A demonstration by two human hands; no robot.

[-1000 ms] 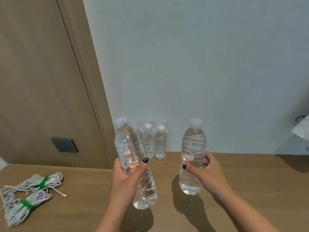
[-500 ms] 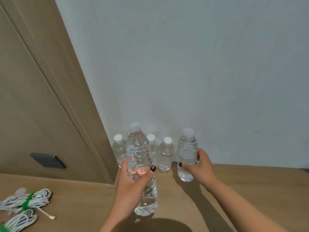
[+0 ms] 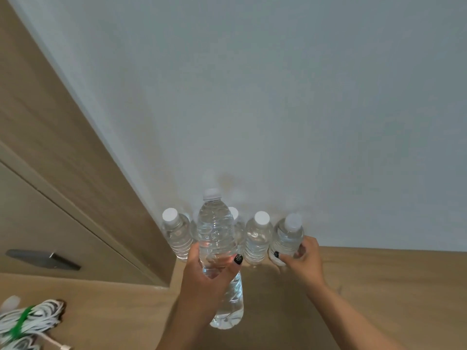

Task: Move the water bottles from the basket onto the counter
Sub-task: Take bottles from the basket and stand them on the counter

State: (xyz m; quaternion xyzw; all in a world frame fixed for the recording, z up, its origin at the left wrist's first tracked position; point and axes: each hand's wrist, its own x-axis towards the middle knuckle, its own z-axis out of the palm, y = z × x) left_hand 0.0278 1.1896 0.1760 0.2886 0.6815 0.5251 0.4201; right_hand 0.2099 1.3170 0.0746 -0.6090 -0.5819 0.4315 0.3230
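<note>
My left hand [image 3: 207, 281] grips a clear water bottle [image 3: 216, 238] with a white cap, held upright above the wooden counter [image 3: 379, 286]. My right hand [image 3: 300, 258] holds a second bottle [image 3: 288, 236] at the right end of a row against the white wall; whether its base touches the counter is hidden. Three more bottles stand in that row: one at the left [image 3: 177, 233], one [image 3: 236, 223] mostly hidden behind the held bottle, and one [image 3: 257, 238] beside my right hand's bottle. No basket is in view.
A bundle of white cable [image 3: 25, 322] with a green tie lies on the counter at the lower left. A wooden panel with a dark socket plate [image 3: 43, 258] rises at the left. The white wall closes the back.
My right hand carried its bottle back to the wall, to the right end of the row. My left hand moved its bottle forward and more upright. The view tilted upward.
</note>
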